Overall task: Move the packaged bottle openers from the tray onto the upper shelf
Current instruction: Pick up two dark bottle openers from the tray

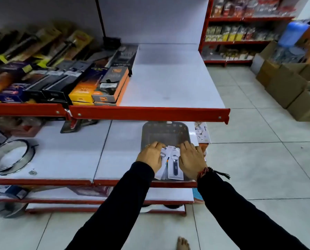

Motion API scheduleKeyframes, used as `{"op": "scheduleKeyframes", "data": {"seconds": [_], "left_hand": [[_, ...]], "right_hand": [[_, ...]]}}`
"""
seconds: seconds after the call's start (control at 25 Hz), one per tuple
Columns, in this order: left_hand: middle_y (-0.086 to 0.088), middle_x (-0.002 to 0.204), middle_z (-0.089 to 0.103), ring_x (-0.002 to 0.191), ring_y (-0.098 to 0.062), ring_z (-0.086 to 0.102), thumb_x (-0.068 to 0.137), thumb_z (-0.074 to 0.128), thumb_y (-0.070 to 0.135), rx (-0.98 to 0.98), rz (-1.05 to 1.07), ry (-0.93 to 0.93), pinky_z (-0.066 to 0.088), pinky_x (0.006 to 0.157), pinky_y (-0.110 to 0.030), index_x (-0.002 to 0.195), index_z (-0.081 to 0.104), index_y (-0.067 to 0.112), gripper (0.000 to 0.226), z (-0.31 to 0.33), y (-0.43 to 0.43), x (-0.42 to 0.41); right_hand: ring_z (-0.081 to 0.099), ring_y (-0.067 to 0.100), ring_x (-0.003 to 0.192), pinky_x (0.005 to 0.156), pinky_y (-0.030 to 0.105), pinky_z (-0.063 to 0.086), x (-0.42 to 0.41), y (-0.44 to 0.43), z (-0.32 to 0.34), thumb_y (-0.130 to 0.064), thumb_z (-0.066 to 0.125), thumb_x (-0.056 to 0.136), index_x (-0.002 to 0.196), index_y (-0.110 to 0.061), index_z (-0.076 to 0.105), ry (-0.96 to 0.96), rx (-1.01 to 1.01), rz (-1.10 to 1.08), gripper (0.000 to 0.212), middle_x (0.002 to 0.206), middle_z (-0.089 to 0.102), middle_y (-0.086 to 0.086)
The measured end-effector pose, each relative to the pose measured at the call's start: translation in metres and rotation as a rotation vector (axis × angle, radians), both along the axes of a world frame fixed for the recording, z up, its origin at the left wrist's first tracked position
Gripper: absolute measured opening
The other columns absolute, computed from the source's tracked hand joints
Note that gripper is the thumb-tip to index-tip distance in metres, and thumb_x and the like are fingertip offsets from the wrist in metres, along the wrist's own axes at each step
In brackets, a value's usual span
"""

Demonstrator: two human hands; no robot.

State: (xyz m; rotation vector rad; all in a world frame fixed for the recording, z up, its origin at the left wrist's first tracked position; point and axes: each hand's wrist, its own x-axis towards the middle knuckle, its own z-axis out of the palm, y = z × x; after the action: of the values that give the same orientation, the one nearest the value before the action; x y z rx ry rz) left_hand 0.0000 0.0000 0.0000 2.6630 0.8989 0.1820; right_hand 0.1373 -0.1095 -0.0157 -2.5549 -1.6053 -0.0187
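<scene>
While the left hand (151, 156) and right hand (191, 157) close their grip on the packaged bottle openers (171, 163) in the tray (165, 131) at lower centre, lift together, level, clearing the upper shelf (168, 82) lip above.

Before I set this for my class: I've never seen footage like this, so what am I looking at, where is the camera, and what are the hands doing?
There is no machine here: a person wears a camera on the head, looking down at their own arms in a shop. The left hand and right hand rest on packaged openers lying in a grey tray on the lower shelf. Whether either grip has closed on a pack is unclear. The upper shelf, where the packs should go, is bare on its right part, with boxed goods on its left.
</scene>
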Motion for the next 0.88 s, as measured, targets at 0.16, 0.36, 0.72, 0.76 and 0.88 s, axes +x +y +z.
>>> {"op": "scheduleKeyframes", "data": {"seconds": [0.16,0.36,0.72,0.76,0.88], "left_hand": [[-0.009,0.15,0.043,0.136,-0.031,0.045,0.089,0.053,0.003,-0.15,-0.037,0.261,0.041,0.11,-0.037,0.146,0.041,0.012,0.059,-0.033,0.039,0.047],[-0.014,0.146,0.043,0.133,-0.035,0.046,0.09,0.057,0.012,-0.144,-0.097,0.449,0.041,0.108,-0.04,0.139,0.045,0.007,0.05,-0.068,0.068,0.085],[-0.01,0.145,0.039,0.129,-0.036,0.048,0.091,0.059,0.016,-0.127,-0.126,0.43,0.047,0.104,-0.046,0.14,0.047,0.015,0.051,-0.083,0.073,0.081],[-0.009,0.149,0.035,0.131,-0.035,0.045,0.091,0.058,0.015,-0.125,-0.133,0.429,0.046,0.106,-0.046,0.143,0.043,0.016,0.055,-0.084,0.074,0.08],[-0.009,0.15,0.04,0.137,-0.032,0.04,0.091,0.056,0.01,-0.099,-0.21,0.48,0.038,0.114,-0.044,0.145,0.043,0.014,0.056,-0.085,0.078,0.08]], "right_hand": [[0.05,0.033,0.118,0.108,0.05,0.027,0.033,0.037,-0.029,-0.024,0.052,0.08,0.128,-0.012,0.05,0.04,-0.214,0.009,0.05,0.124,0.055,0.01],[0.043,0.032,0.129,0.118,0.052,0.006,0.062,0.08,-0.063,-0.042,0.063,0.08,0.138,-0.017,0.048,0.041,-0.314,0.09,0.065,0.134,0.052,0.009],[0.05,0.029,0.124,0.116,0.06,-0.009,0.066,0.084,-0.086,-0.039,0.061,0.08,0.128,-0.021,0.057,-0.006,-0.322,0.096,0.052,0.125,0.059,0.004],[0.051,0.029,0.124,0.116,0.06,-0.008,0.066,0.085,-0.086,-0.04,0.06,0.08,0.128,-0.021,0.057,-0.008,-0.321,0.096,0.051,0.126,0.059,0.004],[0.05,0.03,0.125,0.117,0.059,-0.008,0.066,0.086,-0.089,-0.036,0.059,0.082,0.127,-0.02,0.058,0.003,-0.319,0.101,0.048,0.128,0.057,0.005]]}}
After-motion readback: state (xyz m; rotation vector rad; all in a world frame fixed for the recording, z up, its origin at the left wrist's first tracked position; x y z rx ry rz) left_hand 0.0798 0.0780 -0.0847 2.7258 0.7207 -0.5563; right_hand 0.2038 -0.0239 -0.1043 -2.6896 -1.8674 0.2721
